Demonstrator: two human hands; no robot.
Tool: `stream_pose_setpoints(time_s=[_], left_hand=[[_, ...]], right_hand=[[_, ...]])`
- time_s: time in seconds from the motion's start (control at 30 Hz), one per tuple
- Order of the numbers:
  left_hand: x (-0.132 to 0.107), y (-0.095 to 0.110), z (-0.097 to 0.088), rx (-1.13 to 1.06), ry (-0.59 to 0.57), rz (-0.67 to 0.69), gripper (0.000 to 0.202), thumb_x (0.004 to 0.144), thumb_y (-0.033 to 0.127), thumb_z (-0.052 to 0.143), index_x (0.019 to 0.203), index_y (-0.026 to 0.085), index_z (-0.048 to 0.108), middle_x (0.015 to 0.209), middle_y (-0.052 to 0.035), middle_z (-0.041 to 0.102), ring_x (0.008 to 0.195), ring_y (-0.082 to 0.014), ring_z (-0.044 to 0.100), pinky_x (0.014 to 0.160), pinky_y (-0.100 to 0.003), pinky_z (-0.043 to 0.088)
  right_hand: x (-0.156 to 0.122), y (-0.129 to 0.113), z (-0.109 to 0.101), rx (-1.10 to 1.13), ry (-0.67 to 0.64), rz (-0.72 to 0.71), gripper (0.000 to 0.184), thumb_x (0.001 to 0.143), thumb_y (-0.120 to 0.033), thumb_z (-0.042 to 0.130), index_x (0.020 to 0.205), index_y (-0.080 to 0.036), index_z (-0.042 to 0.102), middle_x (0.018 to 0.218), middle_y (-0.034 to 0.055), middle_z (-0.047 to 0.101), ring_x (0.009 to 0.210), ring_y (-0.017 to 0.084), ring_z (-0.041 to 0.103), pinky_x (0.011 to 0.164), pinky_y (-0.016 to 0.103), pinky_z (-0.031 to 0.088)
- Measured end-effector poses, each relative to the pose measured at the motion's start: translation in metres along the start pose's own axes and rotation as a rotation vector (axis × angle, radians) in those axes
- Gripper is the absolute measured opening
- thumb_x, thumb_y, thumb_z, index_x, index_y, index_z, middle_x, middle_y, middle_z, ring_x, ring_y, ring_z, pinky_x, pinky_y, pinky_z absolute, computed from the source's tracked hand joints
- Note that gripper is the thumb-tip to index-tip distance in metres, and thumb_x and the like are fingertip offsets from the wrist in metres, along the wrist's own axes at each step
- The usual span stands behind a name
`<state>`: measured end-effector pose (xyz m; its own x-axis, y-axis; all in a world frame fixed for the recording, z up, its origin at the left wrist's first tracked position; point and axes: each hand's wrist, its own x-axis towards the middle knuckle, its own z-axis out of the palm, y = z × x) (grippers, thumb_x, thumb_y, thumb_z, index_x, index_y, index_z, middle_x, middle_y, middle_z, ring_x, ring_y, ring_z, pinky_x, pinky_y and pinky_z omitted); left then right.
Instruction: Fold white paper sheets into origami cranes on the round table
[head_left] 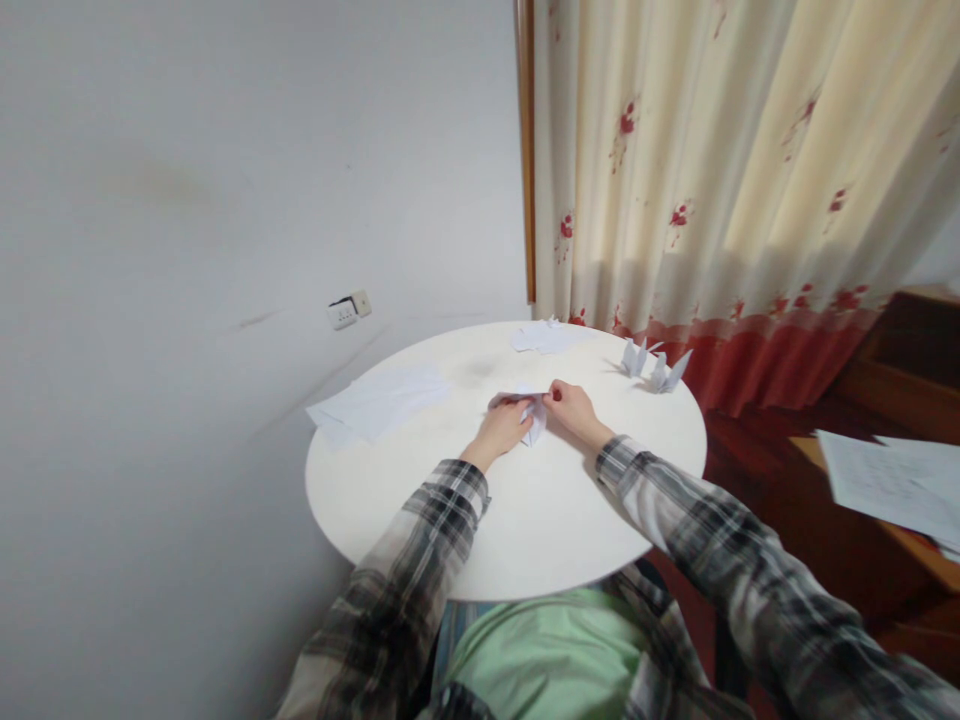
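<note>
A small piece of folded white paper (533, 432) is between my two hands, over the middle of the round white table (525, 530). My left hand (501, 432) lies over the paper's left part, its fingers closed on it. With thumb and fingertips pinched, my right hand (572, 408) grips the paper's upper right edge. Part of the paper is hidden under the left fingers, so its full shape cannot be made out. Folded paper figures (651, 366) with pointed, upright wings stand at the table's right rear.
White sheets (382, 400) lie at the table's left edge. More paper (541, 337) sits at the back. A wall with a socket (343, 315) rises on the left, and a flowered curtain (697, 200) hangs behind. Printed sheets (892, 485) rest on wooden furniture at right.
</note>
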<state>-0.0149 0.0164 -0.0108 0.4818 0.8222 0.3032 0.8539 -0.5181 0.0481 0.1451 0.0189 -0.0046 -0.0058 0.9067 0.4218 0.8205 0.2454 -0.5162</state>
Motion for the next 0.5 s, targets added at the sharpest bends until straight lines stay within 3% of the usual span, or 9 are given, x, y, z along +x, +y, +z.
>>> stream_pose_setpoints(time_s=[0.3,0.5], left_hand=[[-0.0025,0.0036,0.0004,0.012,0.048,0.098,0.04,0.086,0.029,0.04,0.125,0.02,0.045,0.125,-0.0077,0.053,0.117,-0.0207,0.047,0.101,-0.033,0.032],[-0.0008,0.008,0.0012,0.014,0.003,0.057,0.041,0.085,0.029,0.041,0.124,0.015,0.043,0.117,-0.0116,0.057,0.109,-0.0222,0.052,0.093,-0.032,0.039]], right_hand=[[0.0003,0.0029,0.0013,-0.101,-0.066,0.064,0.018,0.075,-0.031,0.051,0.08,-0.017,0.061,0.077,0.0055,0.065,0.066,0.014,0.052,0.054,0.023,0.026],[0.0015,0.0036,0.0024,-0.071,-0.055,0.008,0.016,0.073,-0.03,0.052,0.077,-0.017,0.06,0.073,0.0034,0.063,0.064,0.013,0.05,0.055,0.023,0.026]])
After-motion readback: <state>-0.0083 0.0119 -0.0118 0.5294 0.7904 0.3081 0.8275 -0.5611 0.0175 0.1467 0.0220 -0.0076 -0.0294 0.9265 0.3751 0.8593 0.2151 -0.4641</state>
